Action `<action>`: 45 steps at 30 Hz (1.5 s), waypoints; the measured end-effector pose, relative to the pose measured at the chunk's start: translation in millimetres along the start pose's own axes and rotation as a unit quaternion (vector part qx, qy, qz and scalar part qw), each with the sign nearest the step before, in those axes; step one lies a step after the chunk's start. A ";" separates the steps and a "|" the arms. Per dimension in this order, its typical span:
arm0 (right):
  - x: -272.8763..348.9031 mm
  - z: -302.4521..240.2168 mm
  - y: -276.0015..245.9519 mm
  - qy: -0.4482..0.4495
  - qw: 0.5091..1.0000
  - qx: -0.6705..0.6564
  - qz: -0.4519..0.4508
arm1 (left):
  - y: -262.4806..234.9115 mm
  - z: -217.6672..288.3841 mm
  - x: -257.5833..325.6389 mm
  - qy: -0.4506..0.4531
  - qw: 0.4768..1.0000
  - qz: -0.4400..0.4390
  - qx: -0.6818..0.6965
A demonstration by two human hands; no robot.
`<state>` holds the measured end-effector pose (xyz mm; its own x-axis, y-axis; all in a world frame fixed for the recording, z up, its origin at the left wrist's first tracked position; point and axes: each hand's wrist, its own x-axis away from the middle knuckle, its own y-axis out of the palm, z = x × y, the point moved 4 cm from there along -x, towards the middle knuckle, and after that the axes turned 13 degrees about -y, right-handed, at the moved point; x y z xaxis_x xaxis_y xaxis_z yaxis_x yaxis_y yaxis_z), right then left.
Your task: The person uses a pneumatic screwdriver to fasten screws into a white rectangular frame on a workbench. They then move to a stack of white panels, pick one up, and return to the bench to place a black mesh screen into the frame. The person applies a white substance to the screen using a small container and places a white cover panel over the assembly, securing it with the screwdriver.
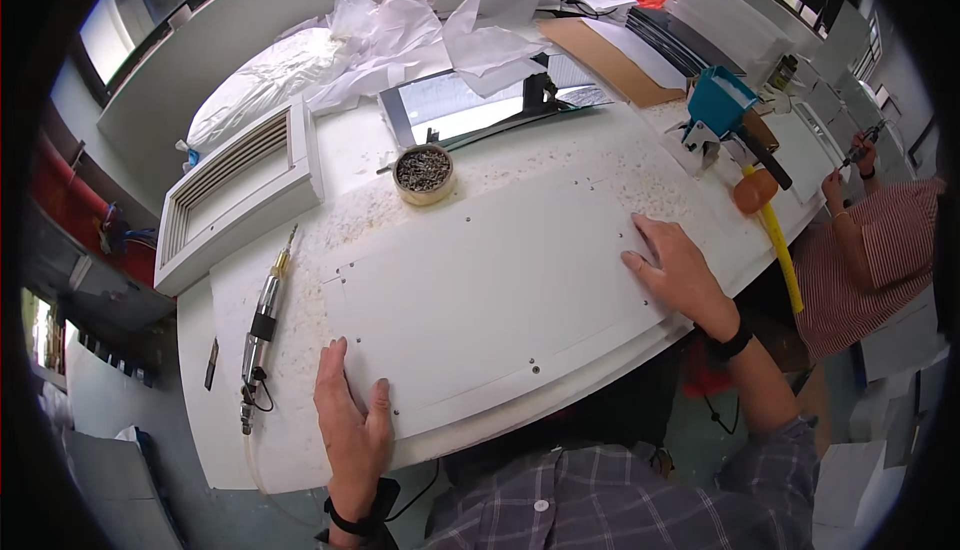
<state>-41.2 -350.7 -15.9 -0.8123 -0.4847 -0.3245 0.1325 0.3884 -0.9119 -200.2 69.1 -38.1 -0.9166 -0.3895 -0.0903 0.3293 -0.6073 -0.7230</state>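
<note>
A flat white panel (pixel 490 290) lies in front of me on the white worktable, with small screws standing in it along its edges. At its left end rests my left hand (pixel 352 420), thumb and fingers apart and stretched out along the edge. My right hand (pixel 682 272) touches the opposite end, its thumb over the panel and its fingers extended; it is open too. Just beyond the panel stands a round tub (pixel 423 174) full of small screws. A silver air screwdriver (pixel 264 325) with a long bit lies left of the panel, its hose trailing off the table.
A white louvred frame (pixel 240 195) stands at the left. Behind are a dark glass pane (pixel 490 105), plastic wrapping (pixel 390 40) and brown cardboard (pixel 610 62). At right lie a teal-cupped tool (pixel 722 100) and an orange-headed mallet (pixel 755 190). Another person (pixel 870 250) works there.
</note>
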 end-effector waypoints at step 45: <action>525.4 -18.1 36.6 0.469 0.628 -0.312 0.536 | 159.5 316.8 155.8 0.245 0.925 -0.285 0.052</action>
<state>-473.4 -577.0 -215.3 -0.4614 0.8803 -0.1106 0.8792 0.4703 0.0757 -218.6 -307.8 49.5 -0.9324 0.3599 -0.0331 -0.2422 -0.6904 -0.6817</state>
